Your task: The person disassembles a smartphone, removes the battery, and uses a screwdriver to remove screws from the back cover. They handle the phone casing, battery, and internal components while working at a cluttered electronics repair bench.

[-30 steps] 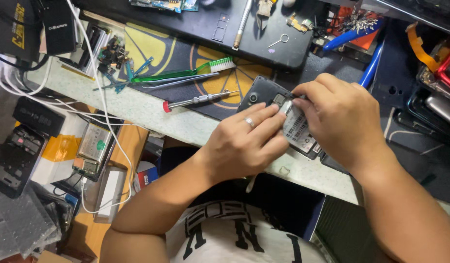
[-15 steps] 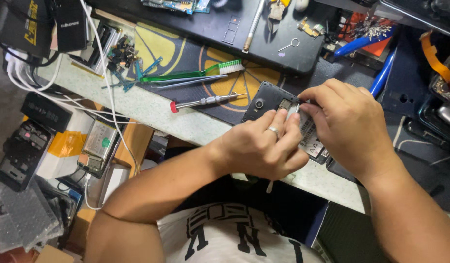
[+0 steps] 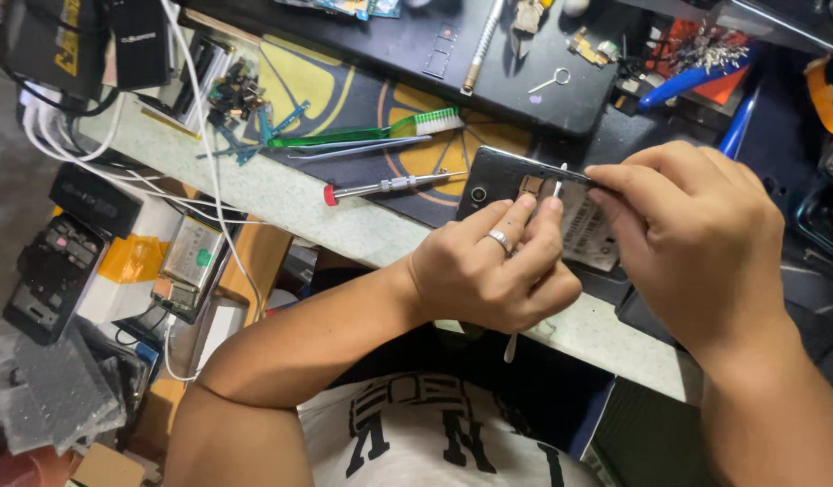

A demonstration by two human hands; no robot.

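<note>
Phone (image 3: 515,185), back cover off, lies near the worktop's (image 3: 281,194) front edge where we can brace both wrists; our left hand (image 3: 493,271) is closed on a thin white pry tool (image 3: 511,343), tip at the opening; our right hand (image 3: 691,239) pinches the phone's upper edge, steadying it. Red-capped screwdriver (image 3: 389,186) and green toothbrush (image 3: 371,135) lie just left of it, within reach.

Item one, the opened phone (image 3: 502,185): you have a dark, flat handset lying back-side up near the front edge of the bench, its rear cover off, a round camera lens showing at the left end and a pale grey labelled battery exposed toward the right. Item two, the thin white pry stick (image 3: 555,191): you hold it nearly upright, its tip resting on the phone's open back just left of the battery, its lower end poking out below your fist.
</note>
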